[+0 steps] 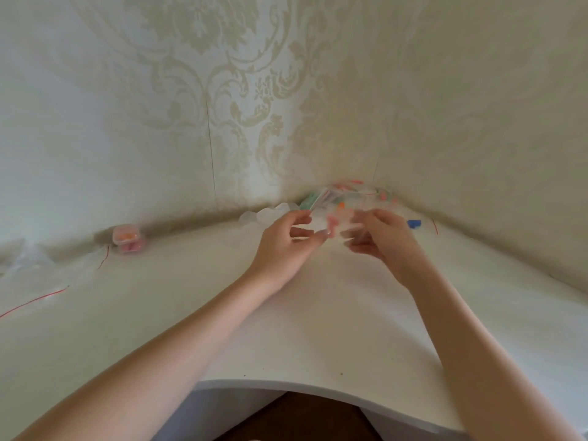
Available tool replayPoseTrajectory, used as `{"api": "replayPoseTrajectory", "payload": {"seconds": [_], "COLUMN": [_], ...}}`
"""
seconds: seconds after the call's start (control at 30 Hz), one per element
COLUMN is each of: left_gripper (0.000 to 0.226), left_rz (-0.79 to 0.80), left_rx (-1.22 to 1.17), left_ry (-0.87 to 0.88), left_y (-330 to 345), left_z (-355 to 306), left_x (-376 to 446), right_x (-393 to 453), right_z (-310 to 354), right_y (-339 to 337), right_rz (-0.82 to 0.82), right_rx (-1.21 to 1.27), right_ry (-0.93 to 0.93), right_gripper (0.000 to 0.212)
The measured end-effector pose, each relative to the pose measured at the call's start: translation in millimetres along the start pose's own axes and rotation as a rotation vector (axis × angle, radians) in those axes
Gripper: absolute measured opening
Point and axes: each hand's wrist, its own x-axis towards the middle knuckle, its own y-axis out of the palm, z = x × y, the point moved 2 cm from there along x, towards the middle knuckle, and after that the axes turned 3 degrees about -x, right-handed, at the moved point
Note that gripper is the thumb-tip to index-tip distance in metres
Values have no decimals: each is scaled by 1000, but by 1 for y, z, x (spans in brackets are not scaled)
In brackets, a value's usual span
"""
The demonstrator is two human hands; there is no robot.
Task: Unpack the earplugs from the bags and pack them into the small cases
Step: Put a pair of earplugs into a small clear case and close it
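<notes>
Above the white bench (318,313), the left hand (283,246) and right hand (381,240) meet, fingers pinched on a small clear bag (334,222), seemingly holding a pink earplug; blur hides detail. More bags (356,195) lie in the corner, filled cases (128,239) far left.

Pile of clear bags (356,194) with coloured earplugs, heaped at 12 o'clock; empty clear cases (265,214) at 11; filled stacked cases (128,238) at 9.

white desk (318,329) | damask wallpaper (241,90) | brown floor (305,418) below
</notes>
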Motion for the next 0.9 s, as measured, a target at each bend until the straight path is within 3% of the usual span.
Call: {"api": "replayPoseTrajectory", "payload": {"seconds": [0.1,0.2,0.33,0.43,0.63,0.7,0.9], "left_gripper": [35,11,13,13,30,29,37], "left_rz": [33,-20,-175,-222,48,17,-162], "left_rx": [-179,-277,-336,-331,-418,-434,-24], "left_ry": [-151,-174,-165,-153,-285,-286,-66], "left_y": [-2,-10,-19,-20,-2,1,-6], "left_z": [-1,1,4,1,-2,2,4], "left_x": [1,2,8,9,6,3,7], "right_x": [-13,-11,-7,-8,-2,1,6], "right_z": [1,-1,-1,-3,-3,-7,-13], "right_y": [22,28,24,25,22,22,28], "right_rz": [278,344,369,299,74,12,-137], "right_rx": [-43,21,163,50,52,-29,-155], "right_ry": [51,90,42,-73,-99,-142,-215], "right_gripper": [39,54,31,11,14,17,20]}}
